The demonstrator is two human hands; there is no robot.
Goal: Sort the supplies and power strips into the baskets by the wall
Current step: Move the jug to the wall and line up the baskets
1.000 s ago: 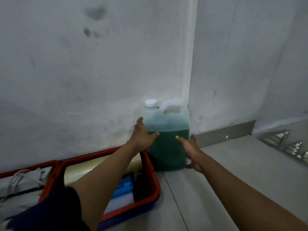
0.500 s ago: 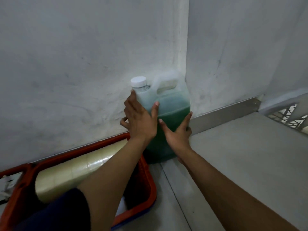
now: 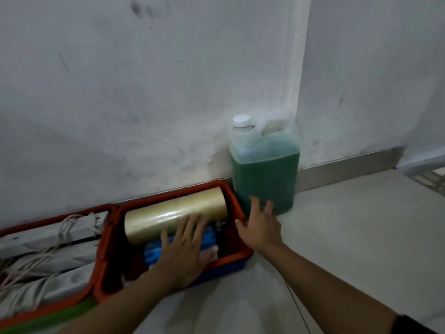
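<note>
The jug of green liquid, white cap on, stands upright on the floor in the corner, against the wall and just beside the right red basket. That basket holds a roll of clear film and a blue pack. The left basket holds white power strips with tangled cords. The right hand, fingers spread, touches the jug's base; the left hand hovers flat and spread over the right basket, holding nothing.
</note>
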